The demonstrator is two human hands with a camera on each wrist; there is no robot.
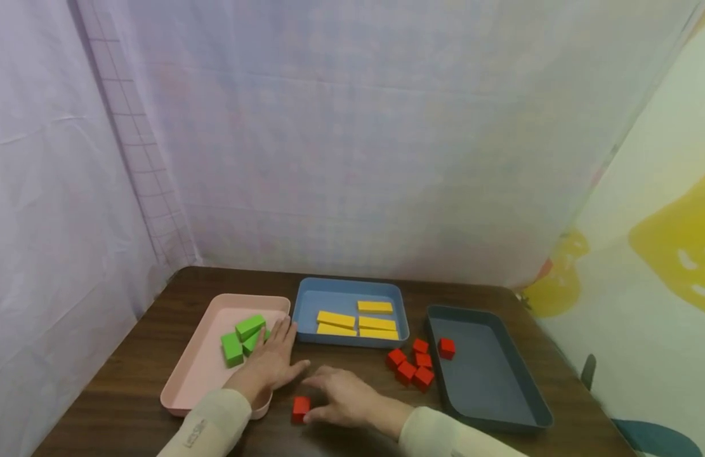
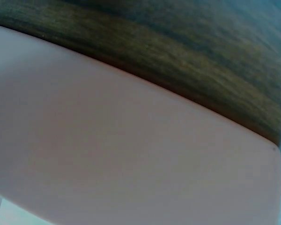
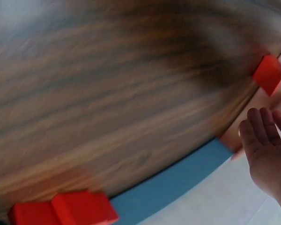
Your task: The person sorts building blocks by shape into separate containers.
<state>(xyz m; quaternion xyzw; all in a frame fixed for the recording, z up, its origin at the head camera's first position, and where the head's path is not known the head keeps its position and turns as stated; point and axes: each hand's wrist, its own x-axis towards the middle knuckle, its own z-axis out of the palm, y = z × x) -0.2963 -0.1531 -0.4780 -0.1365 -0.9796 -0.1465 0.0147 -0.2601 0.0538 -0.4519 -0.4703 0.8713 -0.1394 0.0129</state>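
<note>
My left hand [image 1: 272, 358] rests over the right side of the pink tray [image 1: 186, 381], its fingers nearly straight. Beside its fingertips lie green blocks [image 1: 232, 350], partly covered by that hand. My right hand [image 1: 346, 400] hovers low over the table with thumb and fingers spread apart, holding nothing. Just left of its thumb sits a single red cube [image 1: 301, 408] on the wood; whether they touch I cannot tell. In the right wrist view a red cube [image 3: 269, 75] shows near the pink tray. The left wrist view is filled by the pink tray's wall [image 2: 131, 150].
A blue tray [image 1: 352, 287] with several yellow blocks [image 1: 375, 307] stands at the back. Several loose red cubes [image 1: 406, 373] cluster left of the dark grey tray [image 1: 495, 381], which contains one red cube [image 1: 446, 348]. White curtains [image 1: 341, 158] hang behind the wooden table [image 1: 101, 381].
</note>
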